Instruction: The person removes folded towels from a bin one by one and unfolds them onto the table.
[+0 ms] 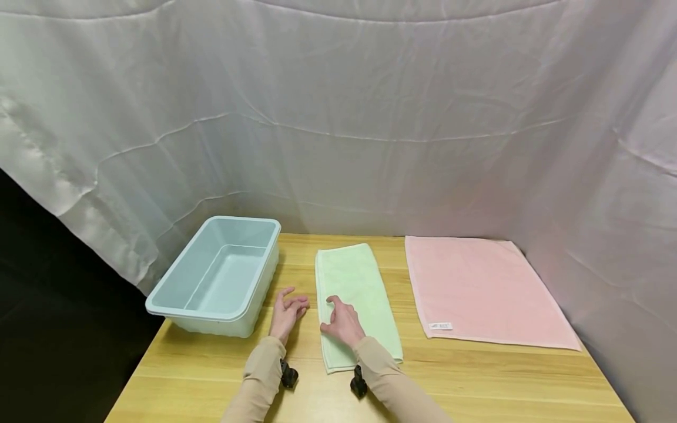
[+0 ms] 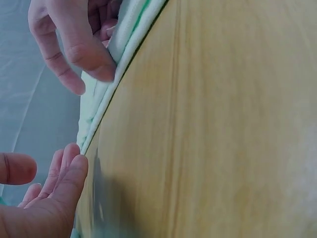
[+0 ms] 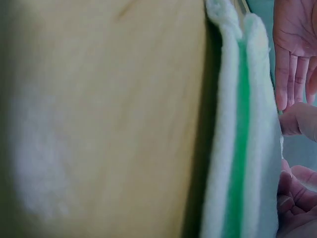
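Note:
A pale green towel (image 1: 357, 294), folded into a long strip, lies flat on the wooden table (image 1: 296, 388). Its stacked layers show along the near edge in the right wrist view, with a brighter green band (image 3: 241, 148) between two pale ones. My right hand (image 1: 345, 324) is over the left side of the towel, thumb and index finger spread apart, a fingertip right at the towel's edge in the left wrist view. Just left of the towel my left hand (image 1: 287, 311) hovers beside its long edge, fingers loosely extended and holding nothing.
A light blue plastic basin (image 1: 264, 282) stands at the left, close to my left hand. To the right a pink towel (image 1: 486, 288) is spread flat, with a small white label (image 1: 441, 326) at its near left corner. Grey curtains (image 1: 370, 117) hang behind the table.

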Motion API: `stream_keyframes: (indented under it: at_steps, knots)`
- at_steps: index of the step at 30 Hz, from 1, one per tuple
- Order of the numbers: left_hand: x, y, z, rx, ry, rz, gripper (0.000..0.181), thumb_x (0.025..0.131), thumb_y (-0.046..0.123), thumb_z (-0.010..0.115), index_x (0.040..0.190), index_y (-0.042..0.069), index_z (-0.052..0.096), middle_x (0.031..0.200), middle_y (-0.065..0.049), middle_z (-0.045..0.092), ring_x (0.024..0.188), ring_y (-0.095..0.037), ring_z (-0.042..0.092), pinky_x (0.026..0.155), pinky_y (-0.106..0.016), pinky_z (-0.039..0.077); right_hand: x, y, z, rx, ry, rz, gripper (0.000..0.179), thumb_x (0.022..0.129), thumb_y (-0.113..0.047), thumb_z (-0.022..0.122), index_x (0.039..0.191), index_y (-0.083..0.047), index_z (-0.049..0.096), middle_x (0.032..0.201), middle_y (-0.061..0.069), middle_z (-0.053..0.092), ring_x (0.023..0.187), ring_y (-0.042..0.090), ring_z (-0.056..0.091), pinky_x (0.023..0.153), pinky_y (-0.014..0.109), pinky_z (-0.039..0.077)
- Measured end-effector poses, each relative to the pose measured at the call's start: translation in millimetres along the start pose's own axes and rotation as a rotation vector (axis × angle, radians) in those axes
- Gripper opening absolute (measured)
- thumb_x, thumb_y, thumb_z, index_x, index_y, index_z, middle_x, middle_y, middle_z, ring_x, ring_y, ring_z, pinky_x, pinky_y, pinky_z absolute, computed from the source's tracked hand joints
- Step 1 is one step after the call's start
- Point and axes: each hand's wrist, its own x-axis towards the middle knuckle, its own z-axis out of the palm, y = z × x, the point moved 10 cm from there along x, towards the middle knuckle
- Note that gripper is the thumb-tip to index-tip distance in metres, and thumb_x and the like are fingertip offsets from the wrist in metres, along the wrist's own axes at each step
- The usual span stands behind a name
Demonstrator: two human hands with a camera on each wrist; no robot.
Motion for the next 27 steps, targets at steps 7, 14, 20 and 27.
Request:
stream_keyframes:
  at_steps: [7, 14, 20, 27]
  knots:
    - [0.3, 0.0, 0.2, -0.007, 0.0, -0.005, 0.048, 0.103, -0.001, 0.045, 0.148, -0.005, 0.029, 0.129, -0.036, 0.058, 0.11, -0.032, 0.069, 0.089, -0.026, 0.059, -0.2, 0.4, -2.9, 0.01, 0.002, 0.001, 0.056, 0.072, -0.006, 0.073, 0.126, -0.002, 0.059, 0.065, -0.005, 0.056, 0.058, 0.005, 0.046, 0.058, 0.02, 0.041]
    - [-0.5, -2.0, 5.0, -0.028, -0.026, -0.022, 0.046, 0.104, -0.001, 0.041, 0.149, -0.003, 0.028, 0.129, -0.035, 0.058, 0.108, -0.031, 0.069, 0.091, -0.03, 0.059, -0.8, -1.6, -6.2, 0.026, -0.003, -0.042, 0.048, 0.076, -0.005, 0.068, 0.124, -0.003, 0.06, 0.066, -0.006, 0.051, 0.056, 0.004, 0.042, 0.054, 0.018, 0.037]
    - [-1.8, -3.2, 10.3, -0.009, -0.041, -0.016, 0.045, 0.104, -0.003, 0.04, 0.148, -0.004, 0.029, 0.127, -0.035, 0.058, 0.103, -0.029, 0.071, 0.088, -0.029, 0.06, -0.4, 1.7, -6.7, 0.06, -0.021, -0.064, 0.047, 0.078, -0.001, 0.061, 0.124, -0.005, 0.058, 0.07, -0.007, 0.049, 0.059, 0.004, 0.041, 0.056, 0.018, 0.036]
    - [-4.9, -1.6, 20.3, 0.009, -0.084, -0.015, 0.044, 0.105, -0.002, 0.038, 0.148, -0.004, 0.028, 0.127, -0.038, 0.058, 0.107, -0.039, 0.07, 0.087, -0.034, 0.061, 1.4, 1.1, -13.1, 0.111, -0.017, -0.101, 0.038, 0.081, 0.004, 0.056, 0.116, -0.011, 0.055, 0.068, -0.006, 0.037, 0.057, 0.005, 0.034, 0.053, 0.019, 0.029]
